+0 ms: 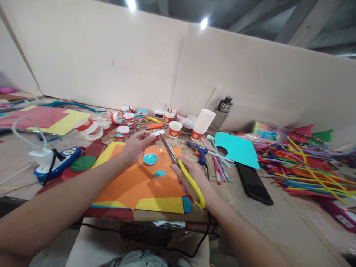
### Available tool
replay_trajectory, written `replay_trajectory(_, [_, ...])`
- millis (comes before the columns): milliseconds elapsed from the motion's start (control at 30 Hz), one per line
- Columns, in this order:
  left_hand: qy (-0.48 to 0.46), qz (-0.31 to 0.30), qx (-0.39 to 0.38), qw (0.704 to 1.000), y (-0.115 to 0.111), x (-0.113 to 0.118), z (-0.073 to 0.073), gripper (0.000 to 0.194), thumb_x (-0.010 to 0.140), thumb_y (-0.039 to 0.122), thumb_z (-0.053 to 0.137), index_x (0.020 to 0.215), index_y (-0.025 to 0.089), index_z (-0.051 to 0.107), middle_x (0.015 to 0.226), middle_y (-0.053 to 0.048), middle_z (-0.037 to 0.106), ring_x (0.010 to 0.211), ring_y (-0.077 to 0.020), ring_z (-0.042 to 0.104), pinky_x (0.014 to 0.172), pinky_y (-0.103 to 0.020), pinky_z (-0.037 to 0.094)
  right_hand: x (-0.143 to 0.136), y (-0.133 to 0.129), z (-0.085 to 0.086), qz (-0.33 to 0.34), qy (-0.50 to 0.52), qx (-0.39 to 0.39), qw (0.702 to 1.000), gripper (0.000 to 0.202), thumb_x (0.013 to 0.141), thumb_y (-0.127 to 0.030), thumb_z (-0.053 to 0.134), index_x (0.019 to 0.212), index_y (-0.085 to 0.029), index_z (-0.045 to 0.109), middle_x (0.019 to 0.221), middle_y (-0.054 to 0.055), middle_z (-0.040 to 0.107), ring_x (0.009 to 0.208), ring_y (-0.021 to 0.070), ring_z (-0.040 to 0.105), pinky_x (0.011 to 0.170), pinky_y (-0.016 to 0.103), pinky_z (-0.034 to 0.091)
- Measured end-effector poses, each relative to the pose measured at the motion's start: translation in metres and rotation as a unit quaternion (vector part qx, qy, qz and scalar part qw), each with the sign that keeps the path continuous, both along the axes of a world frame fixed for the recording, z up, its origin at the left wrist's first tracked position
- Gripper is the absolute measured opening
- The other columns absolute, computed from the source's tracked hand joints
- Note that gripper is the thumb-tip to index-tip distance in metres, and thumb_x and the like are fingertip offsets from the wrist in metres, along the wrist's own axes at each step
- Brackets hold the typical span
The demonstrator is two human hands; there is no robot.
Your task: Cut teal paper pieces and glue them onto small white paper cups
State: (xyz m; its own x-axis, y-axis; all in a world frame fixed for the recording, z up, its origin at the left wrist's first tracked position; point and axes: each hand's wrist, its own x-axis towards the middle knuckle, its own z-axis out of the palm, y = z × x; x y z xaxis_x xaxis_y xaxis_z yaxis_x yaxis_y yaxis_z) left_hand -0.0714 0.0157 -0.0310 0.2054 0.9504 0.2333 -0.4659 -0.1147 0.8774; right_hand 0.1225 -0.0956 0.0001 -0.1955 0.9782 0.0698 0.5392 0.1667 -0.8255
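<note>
Between the thumb and fingers of my left hand (pixel 138 145) is a small white piece of paper (pixel 158 133). My right hand (pixel 194 179) grips a pair of yellow-handled scissors (pixel 191 181), whose blades point up and left, with the tips close to the white piece. Whether the blades touch it I cannot tell. Below both hands lie orange paper sheets (pixel 125 185) on top of yellow sheets (pixel 162 205). A round blue disc with a pale rim (pixel 150 159) and a small blue paper scrap (pixel 159 173) rest on the orange paper.
Paper cups (pixel 175 129) stand behind the sheets, near a grey bottle (pixel 220 116). To the right are a blue glue gun (pixel 202 155), a cyan sheet (pixel 236 148), a black phone (pixel 254 183) and heaped pipe cleaners (pixel 306 167). A blue power strip (pixel 59 163) sits left.
</note>
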Motion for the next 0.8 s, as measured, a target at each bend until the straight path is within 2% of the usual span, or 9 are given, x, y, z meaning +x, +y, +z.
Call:
replay_trajectory(300, [-0.005, 0.013, -0.003, 1.000, 0.0005, -0.0002, 0.0024, 0.021, 0.069, 0.033, 0.081, 0.075, 0.016, 0.068, 0.082, -0.003, 0.073, 0.080, -0.0146, 0.067, 0.083, -0.032, 0.051, 0.0032, 0.0010, -0.0033, 0.042, -0.022, 0.054, 0.997, 0.025, 0.092, -0.042, 0.048, 0.084, -0.019, 0.053, 0.069, -0.004, 0.048, 0.060, 0.0086, 0.043, 0.054, 0.020, 0.033])
replay_trajectory(500, [0.016, 0.030, -0.004, 0.999, -0.0020, 0.0012, 0.0044, 0.025, 0.067, 0.035, 0.081, 0.075, 0.016, 0.069, 0.082, -0.005, 0.072, 0.082, -0.0161, 0.067, 0.083, -0.033, 0.051, 0.0026, 0.0038, -0.0059, 0.027, -0.035, 0.034, 0.998, 0.027, 0.092, -0.044, 0.048, 0.079, -0.020, 0.049, 0.060, -0.005, 0.045, 0.052, 0.0085, 0.041, 0.049, 0.020, 0.031])
replay_trajectory(800, [0.045, 0.045, 0.022, 0.998, -0.0020, 0.0016, 0.0033, 0.021, 0.071, 0.035, 0.078, 0.076, 0.017, 0.070, 0.081, -0.004, 0.072, 0.081, -0.0157, 0.065, 0.082, -0.033, 0.051, 0.0030, 0.0049, -0.0081, 0.034, -0.039, 0.022, 0.998, 0.028, 0.091, -0.045, 0.048, 0.077, -0.021, 0.048, 0.059, -0.004, 0.048, 0.049, 0.0079, 0.042, 0.046, 0.020, 0.030])
